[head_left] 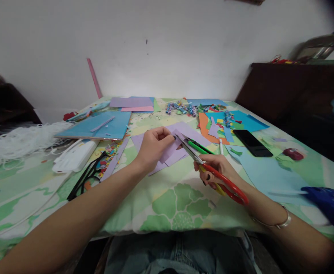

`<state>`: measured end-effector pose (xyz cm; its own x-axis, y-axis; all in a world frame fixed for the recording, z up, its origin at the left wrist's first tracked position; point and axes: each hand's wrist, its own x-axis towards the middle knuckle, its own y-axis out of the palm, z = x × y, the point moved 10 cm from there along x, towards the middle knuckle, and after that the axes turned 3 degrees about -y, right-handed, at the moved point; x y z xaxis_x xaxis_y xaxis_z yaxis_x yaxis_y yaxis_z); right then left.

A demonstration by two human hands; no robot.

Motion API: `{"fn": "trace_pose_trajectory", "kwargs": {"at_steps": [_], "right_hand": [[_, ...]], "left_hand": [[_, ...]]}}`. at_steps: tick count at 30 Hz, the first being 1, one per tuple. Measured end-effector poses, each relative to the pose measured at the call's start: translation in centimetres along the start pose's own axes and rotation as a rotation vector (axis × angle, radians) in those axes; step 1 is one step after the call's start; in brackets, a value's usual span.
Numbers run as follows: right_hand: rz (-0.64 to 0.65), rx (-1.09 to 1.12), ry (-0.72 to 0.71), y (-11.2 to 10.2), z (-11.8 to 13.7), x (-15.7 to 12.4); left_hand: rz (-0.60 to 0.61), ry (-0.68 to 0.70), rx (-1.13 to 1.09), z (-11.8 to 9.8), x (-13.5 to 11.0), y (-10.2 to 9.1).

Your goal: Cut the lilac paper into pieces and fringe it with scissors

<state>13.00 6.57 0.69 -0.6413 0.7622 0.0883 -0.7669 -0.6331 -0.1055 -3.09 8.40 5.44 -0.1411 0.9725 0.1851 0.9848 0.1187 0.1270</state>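
My left hand (155, 146) pinches a small piece of purple paper (168, 151) above larger purple sheets (181, 127) at the middle of the table. Scissors (195, 156) with red and yellow handles are gripped in my right hand (216, 169). Their blades point up and left, with the tips at the purple paper beside my left fingers. Whether the blades touch the paper, I cannot tell. A green craft knife or pen-like tool (198, 146) lies just behind the scissors.
A blue book (98, 125), a white power strip (74, 156) and black glasses (88, 177) lie to the left. On the right are a black phone (252, 142), a light blue sheet (272, 173) and blue-handled scissors (326, 198). Rolled paper pieces (191, 109) stand near the wall.
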Motion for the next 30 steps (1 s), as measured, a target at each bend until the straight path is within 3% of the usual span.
{"fn": "trace_pose_trajectory", "kwargs": {"at_steps": [19,30], "right_hand": [[-0.072,-0.055,0.051,-0.44,-0.12,-0.05],[0.062,-0.025,-0.046,0.47,0.68,0.14]], "left_hand": [[0.019,-0.019,-0.073,0.08,0.1,0.13],[0.048,-0.024,-0.11,0.35,0.1,0.54]]}}
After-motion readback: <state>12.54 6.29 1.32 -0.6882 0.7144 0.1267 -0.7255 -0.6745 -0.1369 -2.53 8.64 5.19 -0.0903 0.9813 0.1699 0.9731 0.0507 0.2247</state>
